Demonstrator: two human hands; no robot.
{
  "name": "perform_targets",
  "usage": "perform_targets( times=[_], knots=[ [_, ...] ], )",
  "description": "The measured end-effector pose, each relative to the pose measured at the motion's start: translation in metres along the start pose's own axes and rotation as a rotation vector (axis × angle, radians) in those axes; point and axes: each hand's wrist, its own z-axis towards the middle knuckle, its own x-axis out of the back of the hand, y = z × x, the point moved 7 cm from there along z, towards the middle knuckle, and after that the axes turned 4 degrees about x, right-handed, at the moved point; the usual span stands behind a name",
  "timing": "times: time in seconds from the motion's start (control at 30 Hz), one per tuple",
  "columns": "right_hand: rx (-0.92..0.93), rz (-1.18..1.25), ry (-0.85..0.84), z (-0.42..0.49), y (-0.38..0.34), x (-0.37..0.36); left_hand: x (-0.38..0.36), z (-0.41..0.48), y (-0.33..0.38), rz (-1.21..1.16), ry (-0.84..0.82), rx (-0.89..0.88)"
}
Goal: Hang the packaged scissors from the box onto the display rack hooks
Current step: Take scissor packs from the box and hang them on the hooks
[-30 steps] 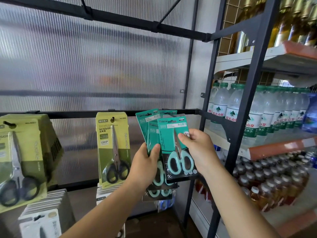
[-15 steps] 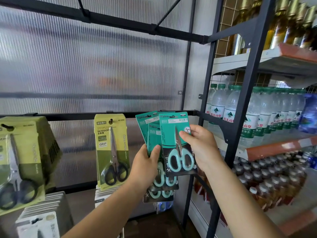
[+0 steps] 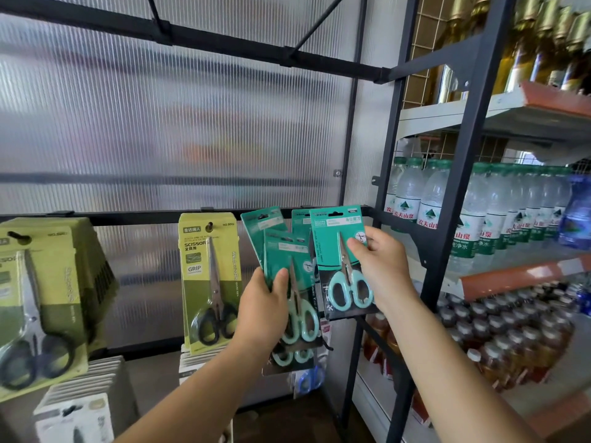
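My right hand (image 3: pixel 382 270) pinches a single teal scissors pack (image 3: pixel 335 251) with mint handles, holding it upright just below the black rack rail (image 3: pixel 144 215). My left hand (image 3: pixel 263 306) grips a fanned stack of teal scissors packs (image 3: pixel 276 251) to its left, thumb on the front card. Both sit in front of the rail's right end. Whether the single pack's top hole is on a hook is hidden.
Yellow-green scissors packs hang at the middle (image 3: pixel 209 276) and far left (image 3: pixel 38 298). White packs (image 3: pixel 80 407) hang lower down. A black shelf post (image 3: pixel 447 251) stands right of my hands, with water bottles (image 3: pixel 479 212) and amber drink bottles (image 3: pixel 511 340) behind it.
My right hand has drawn the single teal pack a little to the right, away from the stack in my left hand. The view has shifted slightly.
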Motion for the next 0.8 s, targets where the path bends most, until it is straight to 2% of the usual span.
perform_targets(
  times=[0.23,0.47,0.8],
  knots=[
    [-0.012,-0.07,0.025,0.005,0.01,-0.008,0.007,-0.005,0.003,0.055,0.08,0.0],
    [0.01,-0.105,-0.015,0.003,0.012,-0.004,0.006,-0.005,-0.003,0.05,0.084,0.022],
    [-0.028,-0.096,0.02,0.018,0.034,-0.018,0.006,-0.004,-0.006,0.002,0.056,0.033]
  ],
)
